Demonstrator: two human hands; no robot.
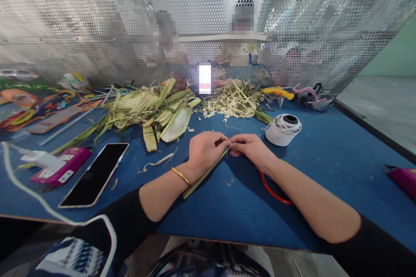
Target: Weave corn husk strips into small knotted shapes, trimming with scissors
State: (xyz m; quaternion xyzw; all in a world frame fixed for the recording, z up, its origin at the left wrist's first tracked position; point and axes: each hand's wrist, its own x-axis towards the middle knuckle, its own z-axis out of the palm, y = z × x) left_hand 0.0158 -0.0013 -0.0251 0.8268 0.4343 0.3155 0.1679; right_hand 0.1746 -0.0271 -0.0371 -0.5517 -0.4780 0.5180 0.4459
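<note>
A narrow pale-green plant strip slants out from under my left hand, whose thumb and fingers are closed on its upper part. My right hand meets it at the strip's far end with fingertips pinched together; what lies between them is too small to make out. Just beyond my right hand stands a spool of white thread. A red loop handle shows partly beneath my right forearm. Left of my left hand lie a thin dried shred and some loose fibres.
Heaped plant leaves and shredded strips lie at the back of the blue table. A phone and a magenta power strip with a white cable are at left. Behind a perforated metal screen sit two people.
</note>
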